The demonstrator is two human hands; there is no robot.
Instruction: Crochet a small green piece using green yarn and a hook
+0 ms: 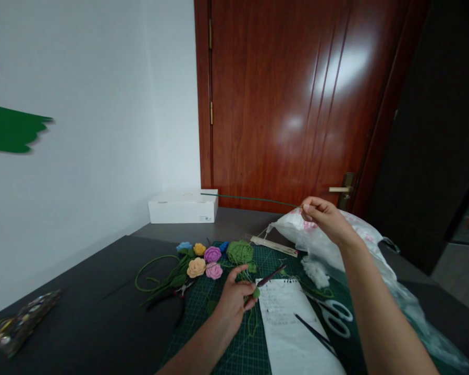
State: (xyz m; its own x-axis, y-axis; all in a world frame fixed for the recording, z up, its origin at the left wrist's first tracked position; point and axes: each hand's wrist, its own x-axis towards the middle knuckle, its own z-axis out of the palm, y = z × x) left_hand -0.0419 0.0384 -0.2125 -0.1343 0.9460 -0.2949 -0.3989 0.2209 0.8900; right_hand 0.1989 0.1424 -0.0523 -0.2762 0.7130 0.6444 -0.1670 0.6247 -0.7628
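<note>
My left hand [236,294] is closed on a small green crocheted piece [257,292] and a dark purple crochet hook [272,274], low over the cutting mat. The hook slants up to the right out of my fingers. Raised at the right, my right hand [321,214] pinches the end of a long thin dark green wire [250,197], which stretches left as far as the white box. Beyond my left hand lies a ball of green yarn [239,252], and a strand of green yarn [253,323] hangs beneath that hand.
Crocheted flowers [196,267], pliers [183,297] and a packet [25,320] lie leftward. A written notepad [285,317], black tweezers [315,333], scissors [336,316], white stuffing [316,272], a ruler [274,245] and a plastic bag [359,229] lie rightward. Behind stands a white box [183,208].
</note>
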